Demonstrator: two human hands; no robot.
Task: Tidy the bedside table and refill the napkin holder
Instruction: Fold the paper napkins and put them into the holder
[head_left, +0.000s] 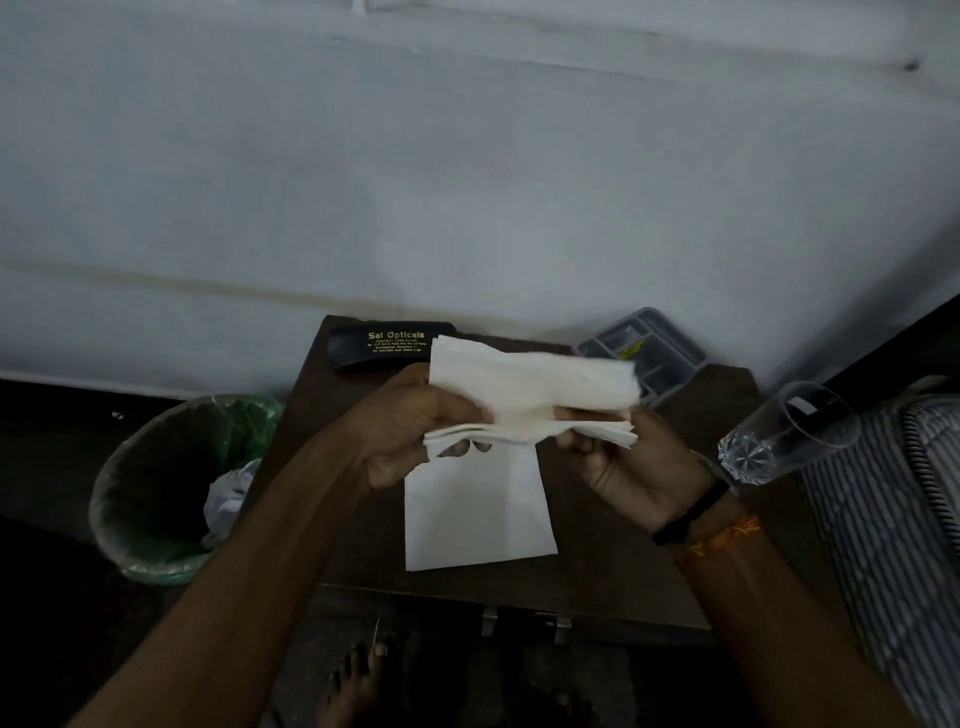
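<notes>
Above the dark wooden bedside table (613, 561) both my hands hold a stack of white paper napkins (524, 384). My left hand (410, 431) grips the stack's left end, fingers curled under it. My right hand (628, 462) holds the right end, with the top napkin lifted and folded upward. One flat white napkin (478, 512) lies on the table under my hands. No napkin holder can be made out for certain.
A black spectacle case (387, 345) lies at the table's back left. A grey compartment tray (654, 348) sits at the back right. A clear drinking glass (784, 434) stands at the right edge beside striped bedding (883, 545). A lined waste bin (171, 488) stands on the floor to the left.
</notes>
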